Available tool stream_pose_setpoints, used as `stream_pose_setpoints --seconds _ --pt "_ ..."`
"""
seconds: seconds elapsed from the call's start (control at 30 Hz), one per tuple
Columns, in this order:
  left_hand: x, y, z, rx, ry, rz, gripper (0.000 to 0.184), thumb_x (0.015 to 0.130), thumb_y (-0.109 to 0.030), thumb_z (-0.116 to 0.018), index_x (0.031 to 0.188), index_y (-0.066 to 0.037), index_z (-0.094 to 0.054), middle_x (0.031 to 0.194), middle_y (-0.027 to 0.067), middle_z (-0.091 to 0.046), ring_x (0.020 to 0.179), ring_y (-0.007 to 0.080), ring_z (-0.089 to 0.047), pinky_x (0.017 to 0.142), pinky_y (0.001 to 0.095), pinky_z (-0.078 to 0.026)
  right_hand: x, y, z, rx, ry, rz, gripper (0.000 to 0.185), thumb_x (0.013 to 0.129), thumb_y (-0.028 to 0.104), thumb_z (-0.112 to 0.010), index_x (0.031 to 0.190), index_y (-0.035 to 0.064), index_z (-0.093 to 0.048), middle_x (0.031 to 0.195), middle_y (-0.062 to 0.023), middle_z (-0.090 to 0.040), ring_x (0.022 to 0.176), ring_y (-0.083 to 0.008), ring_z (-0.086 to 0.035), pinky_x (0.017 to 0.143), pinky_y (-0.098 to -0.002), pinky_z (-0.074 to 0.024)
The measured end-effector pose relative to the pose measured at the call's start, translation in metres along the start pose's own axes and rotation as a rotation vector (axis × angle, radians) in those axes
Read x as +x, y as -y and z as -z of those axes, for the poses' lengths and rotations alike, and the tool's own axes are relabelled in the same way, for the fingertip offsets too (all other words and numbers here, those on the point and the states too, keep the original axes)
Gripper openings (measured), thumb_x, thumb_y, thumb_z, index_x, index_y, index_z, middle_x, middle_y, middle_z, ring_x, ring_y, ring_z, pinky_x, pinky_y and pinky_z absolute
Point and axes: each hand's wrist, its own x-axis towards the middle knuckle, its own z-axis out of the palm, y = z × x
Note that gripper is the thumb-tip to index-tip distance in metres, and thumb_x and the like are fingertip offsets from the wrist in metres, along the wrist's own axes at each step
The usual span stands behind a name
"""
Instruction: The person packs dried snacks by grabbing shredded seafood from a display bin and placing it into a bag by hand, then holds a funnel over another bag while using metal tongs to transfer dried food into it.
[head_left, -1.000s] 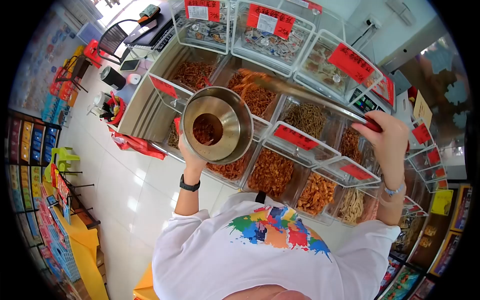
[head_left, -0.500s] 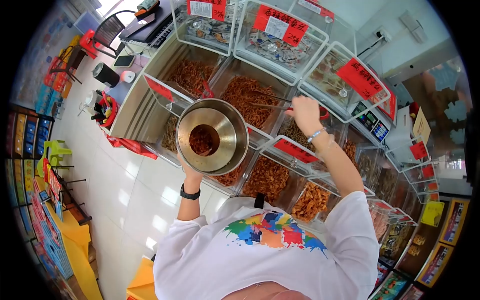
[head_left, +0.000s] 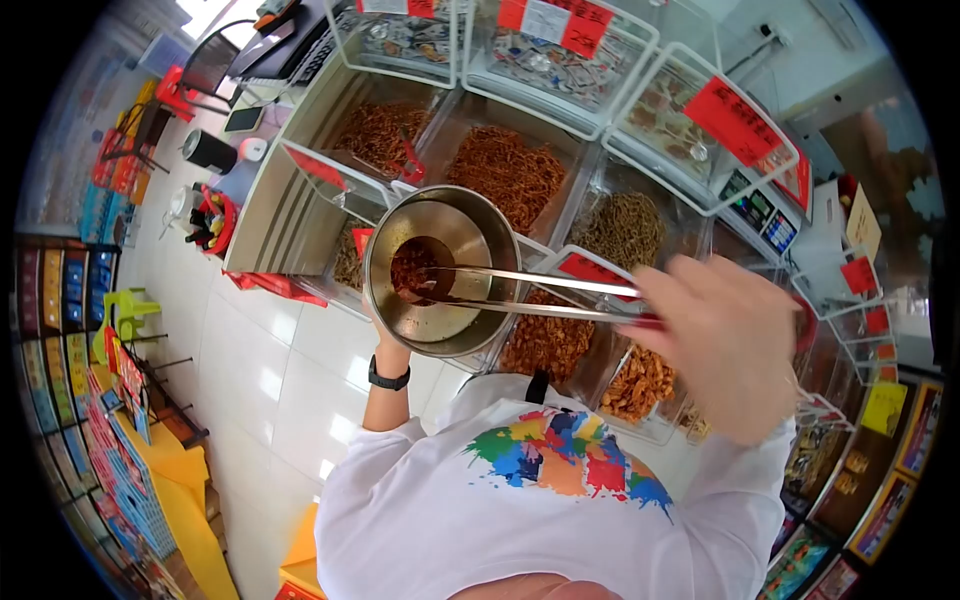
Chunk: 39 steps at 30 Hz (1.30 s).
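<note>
A metal funnel-shaped bowl [head_left: 470,230] is held by my left hand [head_left: 388,338], whose fingers are mostly hidden beneath it. Dark red food [head_left: 412,262] shows in its central opening. My right hand [head_left: 715,335], blurred by motion, grips red-handled metal tongs [head_left: 545,282]. The tongs' tips reach into the bowl's opening, at the red food. Beyond the bowl is a bin of reddish shredded food [head_left: 505,175]; a bin of thin brown pieces [head_left: 620,228] lies to its right.
Clear lidded boxes with red labels [head_left: 545,75] line the back. A scale [head_left: 760,215] stands at the right. Bins of orange-brown food [head_left: 545,335] sit close to my body. At the left are a black cylinder [head_left: 209,151] and a red basket [head_left: 215,220].
My right hand and the tongs have moved from the bin of reddish shreds toward me and left, so the tips are now inside the bowl. My left hand still supports the bowl.
</note>
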Motion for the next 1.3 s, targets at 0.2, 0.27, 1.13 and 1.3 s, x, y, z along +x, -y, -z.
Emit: stream_pose_setpoints --seconds 0.2,0.27,1.13,1.3 --pt "0.004 -0.035 -0.024 -0.045 0.065 0.025 0.045 0.086 -0.007 -0.066 0.128 0.003 -0.055 0.121 0.0141 -0.061 0.108 0.0234 -0.060 0.092 0.0344 -0.048 0.051 0.059 -0.067 -0.334 0.024 0.159 0.009 0.067 0.014 -0.067 0.072 0.0063 -0.068 0.072 -0.0045 -0.060 0.072 -0.0200 -0.061 0.058 -0.0326 -0.0487" --pt "0.002 -0.032 -0.026 -0.013 0.061 0.033 0.045 0.086 -0.007 -0.066 0.128 0.003 -0.055 0.121 0.0140 -0.061 0.107 0.0236 -0.060 0.092 0.0343 -0.048 0.052 0.067 -0.070 -0.449 -0.020 0.178 0.009 0.066 0.015 -0.068 0.070 0.0067 -0.068 0.068 -0.0045 -0.059 0.069 -0.0202 -0.060 0.056 -0.0320 -0.0462" --pt "0.005 0.035 0.005 -0.053 -0.137 0.098 0.070 0.072 -0.009 -0.083 0.134 0.000 -0.049 0.126 0.0122 -0.060 0.115 0.0228 -0.060 0.098 0.0360 -0.048 0.020 -0.095 -0.072 -0.045 -0.280 -0.229 0.037 0.069 0.036 -0.080 0.094 0.0098 -0.073 0.083 -0.0088 -0.070 0.082 -0.0301 -0.067 0.069 -0.0408 -0.0510" --pt "0.009 0.026 0.002 -0.058 -0.128 0.068 0.070 0.074 -0.010 -0.082 0.134 0.001 -0.049 0.127 0.0127 -0.060 0.115 0.0224 -0.059 0.098 0.0357 -0.048 0.065 -0.108 -0.170 -0.095 -0.100 -0.201 0.043 0.067 0.037 -0.082 0.088 0.0049 -0.061 0.082 -0.0113 -0.063 0.082 -0.0314 -0.065 0.069 -0.0413 -0.0507"
